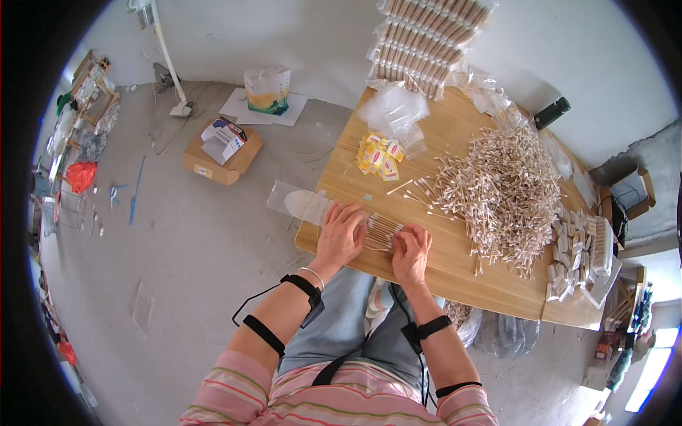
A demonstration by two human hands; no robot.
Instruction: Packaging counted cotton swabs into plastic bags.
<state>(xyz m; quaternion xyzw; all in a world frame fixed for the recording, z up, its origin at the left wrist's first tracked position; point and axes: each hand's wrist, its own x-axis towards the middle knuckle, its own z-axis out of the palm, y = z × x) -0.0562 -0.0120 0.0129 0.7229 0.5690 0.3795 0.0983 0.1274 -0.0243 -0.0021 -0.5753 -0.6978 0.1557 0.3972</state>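
A flat row of wooden-stick cotton swabs point(383, 232) lies between my two hands at the table's near left edge. My left hand point(342, 234) is closed at the row's left end, its bent fingers beside a clear plastic bag point(288, 201). The bag sticks out past the table edge and has a white oval in it. At the right end of the row, my right hand point(412, 250) is closed, thumb and fingers pinched against the swabs. The fingertips of both hands are partly hidden.
A big heap of loose cotton swabs point(501, 192) covers the table's right middle. Farther back lie yellow packets point(379, 156), empty clear bags point(394, 110) and stacked bagged swabs point(426, 46). White packs point(579, 248) fill the right corner. A cardboard box point(222, 153) stands on the floor.
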